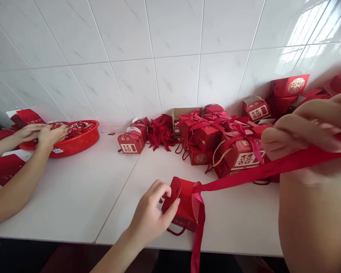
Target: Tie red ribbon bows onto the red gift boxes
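A red gift box [186,204] with a cord handle lies near the front edge of the table. My left hand [155,208] grips the box's left flap between thumb and fingers. Through the flap at the box's other end runs a red ribbon [241,175]; one tail drops over the table edge. Raised at the right, close to the camera, my right hand [309,132] is closed around the ribbon's other end and pulls it in a taut slanting line. Part of that hand is blurred.
Finished red boxes with bows [241,148] pile up at the right against the tiled wall. A bundle of red ribbons [161,132] and a cardboard box [176,123] stand behind. At left, another person's hands [49,134] work over a red basin [79,140] of wrapped packets.
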Demonstrator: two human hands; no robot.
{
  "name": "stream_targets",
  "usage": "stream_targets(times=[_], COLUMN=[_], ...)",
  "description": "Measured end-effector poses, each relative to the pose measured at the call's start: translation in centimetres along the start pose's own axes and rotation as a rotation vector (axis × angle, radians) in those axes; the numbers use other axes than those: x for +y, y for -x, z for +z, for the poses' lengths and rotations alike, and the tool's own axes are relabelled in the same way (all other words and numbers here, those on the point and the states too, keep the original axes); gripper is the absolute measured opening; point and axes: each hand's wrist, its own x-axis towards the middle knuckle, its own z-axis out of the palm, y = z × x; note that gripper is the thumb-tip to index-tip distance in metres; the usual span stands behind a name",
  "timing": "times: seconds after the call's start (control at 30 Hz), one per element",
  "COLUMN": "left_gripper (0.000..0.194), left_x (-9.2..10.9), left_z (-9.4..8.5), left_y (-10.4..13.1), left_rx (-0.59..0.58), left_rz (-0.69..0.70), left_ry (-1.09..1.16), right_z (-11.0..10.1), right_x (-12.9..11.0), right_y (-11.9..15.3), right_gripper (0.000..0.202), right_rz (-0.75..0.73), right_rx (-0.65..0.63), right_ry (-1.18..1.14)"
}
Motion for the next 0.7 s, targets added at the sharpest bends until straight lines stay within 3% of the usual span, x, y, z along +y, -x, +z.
stream_targets(times=[0.07, 0.17, 0.3, 0.4, 0.5, 0.7], left_gripper=[0.005, 0.012, 0.021, 0.023, 0.023, 0.022], left_x=[-0.1, -0.3, -0.4, -0.2, -0.1, -0.1], left_z=[-0.1, 0.0, 0.6, 0.9, 1.0, 1.1], left_y=[0.5, 1.3, 1.8, 1.8, 1.8, 2.0], left_rx=[0.008, 0.083, 0.210, 0.228, 0.217, 0.177], left_rz=[-0.025, -0.153, -0.337, -0.369, -0.374, -0.373], left_ry=[0.097, 0.285, 0.493, 0.560, 0.551, 0.566], right_z=[0.5, 3.7, 9.4, 12.2, 13.0, 12.5], right_x=[0.5, 1.7, 3.4, 4.6, 5.3, 5.5], right_y=[0.1, 0.8, 2.3, 3.6, 4.3, 4.4], right_gripper=[0.070, 0.029, 0.031, 0.032, 0.022, 0.016], right_rz=[0.028, 0.235, 0.545, 0.622, 0.629, 0.658], right_rx=[0.006, -0.064, -0.515, -0.630, -0.688, -0.698], right_ry=[-0.006, -0.263, -0.453, -0.434, -0.317, -0.255])
